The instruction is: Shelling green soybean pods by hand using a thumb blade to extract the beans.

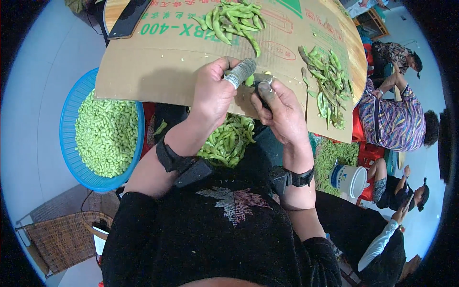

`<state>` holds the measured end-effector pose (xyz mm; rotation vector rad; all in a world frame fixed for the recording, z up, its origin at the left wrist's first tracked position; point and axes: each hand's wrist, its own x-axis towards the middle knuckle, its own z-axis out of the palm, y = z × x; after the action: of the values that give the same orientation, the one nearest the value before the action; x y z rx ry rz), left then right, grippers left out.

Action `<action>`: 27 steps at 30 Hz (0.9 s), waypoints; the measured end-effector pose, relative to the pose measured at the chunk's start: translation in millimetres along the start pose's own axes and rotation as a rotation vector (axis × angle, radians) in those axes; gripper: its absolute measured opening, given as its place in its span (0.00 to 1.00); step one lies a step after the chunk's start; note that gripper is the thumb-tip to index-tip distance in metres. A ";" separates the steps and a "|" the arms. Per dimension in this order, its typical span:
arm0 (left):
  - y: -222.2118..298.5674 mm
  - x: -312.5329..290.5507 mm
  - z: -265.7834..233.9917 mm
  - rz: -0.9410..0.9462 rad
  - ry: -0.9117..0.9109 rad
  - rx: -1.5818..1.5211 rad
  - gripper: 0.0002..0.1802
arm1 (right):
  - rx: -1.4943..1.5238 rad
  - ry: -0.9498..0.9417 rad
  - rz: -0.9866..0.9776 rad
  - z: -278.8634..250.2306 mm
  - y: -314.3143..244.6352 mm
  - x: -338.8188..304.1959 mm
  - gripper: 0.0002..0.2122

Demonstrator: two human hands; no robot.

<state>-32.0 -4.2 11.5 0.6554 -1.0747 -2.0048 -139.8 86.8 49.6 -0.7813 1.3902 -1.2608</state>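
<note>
Over the near edge of a cardboard sheet (158,62), my two hands meet. My left hand (213,91), with a grey knitted cover on one digit, is closed on a green bean pod (249,80), only partly visible. Facing it, my right hand (284,112) is closed, its thumb darkened, around a small dark flat piece (262,77) whose kind I cannot make out. Beyond my left hand lies a pile of bean pods (234,21). Right of my right hand are flattened, browned pods (327,83). More pods (229,141) sit below my hands.
To the left stands a blue plastic basket (64,129) filled with shelled green beans (105,134). A dark phone-like slab (129,19) lies at the far left of the cardboard. A white bucket (351,182) stands right, beside pods on the floor (330,153). Several people sit along the right.
</note>
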 end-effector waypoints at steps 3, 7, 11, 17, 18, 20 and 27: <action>-2.7 -4.5 5.5 0.027 -0.016 0.064 0.07 | -0.053 0.046 -0.037 -1.2 3.2 0.5 0.08; -1.3 2.3 -17.6 -0.085 -0.200 -0.170 0.10 | 0.098 -0.014 -0.006 1.1 8.5 6.6 0.08; -1.0 4.1 -13.5 -0.123 -0.220 -0.252 0.10 | 0.172 0.021 0.026 2.0 6.7 11.3 0.06; -11.7 9.0 -18.0 0.076 -0.117 0.258 0.11 | -0.154 0.204 -0.128 -2.9 20.9 17.0 0.06; -12.0 7.9 -16.5 0.083 -0.117 0.262 0.12 | -0.077 0.207 -0.083 -6.6 20.0 16.4 0.06; -5.7 5.7 -16.3 0.093 -0.142 0.318 0.13 | -0.273 0.212 -0.034 -12.4 14.0 12.5 0.06; 8.9 -5.4 -16.8 0.059 -0.194 0.209 0.11 | -0.243 0.095 -0.429 -8.4 -1.7 15.2 0.11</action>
<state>-13.4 -10.9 10.9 0.5365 -1.4164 -1.9517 -151.7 74.4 46.2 -1.2509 1.5210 -1.4841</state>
